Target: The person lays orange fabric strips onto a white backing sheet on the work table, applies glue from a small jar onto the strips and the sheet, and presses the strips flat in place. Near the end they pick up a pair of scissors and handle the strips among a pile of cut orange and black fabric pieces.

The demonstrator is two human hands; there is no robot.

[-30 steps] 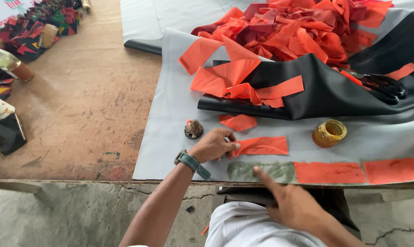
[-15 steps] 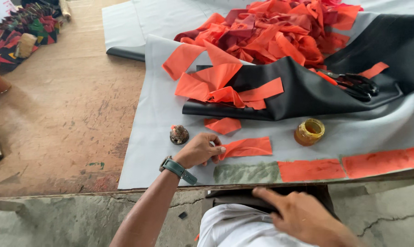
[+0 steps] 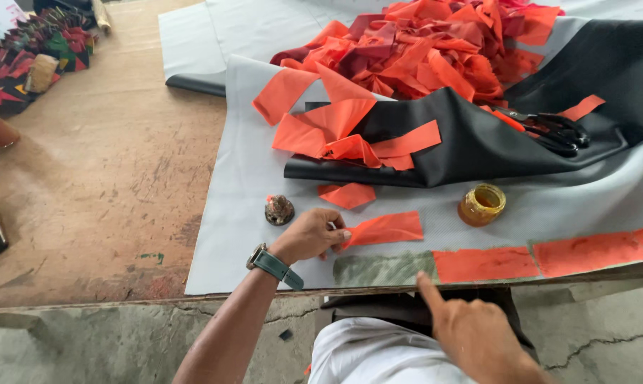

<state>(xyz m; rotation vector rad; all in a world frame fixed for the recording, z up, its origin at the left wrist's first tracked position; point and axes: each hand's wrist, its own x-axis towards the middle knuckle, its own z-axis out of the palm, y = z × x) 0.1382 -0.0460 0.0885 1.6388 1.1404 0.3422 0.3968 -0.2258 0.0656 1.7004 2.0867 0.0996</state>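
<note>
Grey sheet [image 3: 236, 206] covers the wooden table [image 3: 101, 192]; concrete edge nearest the body. At 6 o'clock, right hand [image 3: 478, 334]: forefinger out, tip at the sheet's near edge just below the glued patch [image 3: 382, 269]; it grips nothing. At 7 o'clock, left hand [image 3: 308, 235], watch on wrist, fingers pinched on the left end of an orange strip [image 3: 385, 229] lying flat above the patch. Orange strips [image 3: 549, 257] run toward 3 o'clock along the edge. Lid [image 3: 279, 210] just beyond the left hand; glue jar [image 3: 482, 204] at 2. Farther: black sheet [image 3: 478, 142], scissors [image 3: 549, 129], scrap pile [image 3: 435, 50]. Since 0.5 s ago: right forefinger raised to the edge; left pinch unchanged.
</note>
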